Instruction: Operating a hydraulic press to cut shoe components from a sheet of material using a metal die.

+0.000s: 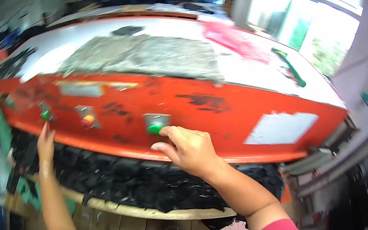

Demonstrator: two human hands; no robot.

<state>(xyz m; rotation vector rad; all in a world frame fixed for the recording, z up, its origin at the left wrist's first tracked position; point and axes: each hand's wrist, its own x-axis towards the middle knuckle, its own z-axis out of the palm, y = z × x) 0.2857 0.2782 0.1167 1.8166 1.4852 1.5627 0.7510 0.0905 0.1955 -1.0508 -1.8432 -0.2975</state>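
Note:
An orange-red machine front stretches across in front of me, with push buttons set in small metal plates. My left hand reaches up with fingers stretched toward the left green button; its fingertip is just below it, and contact is hard to tell. Between my hands sits a red-and-yellow button. At the other green button, my right hand has its bent index finger at the button's right edge, the thumb held apart below. Neither hand holds anything.
Black scraps lie heaped on a wooden-edged ledge below the machine front. On the white top rest a greyish-green sheet, pink plastic film and a green-handled tool. A wall with a window stands at the right.

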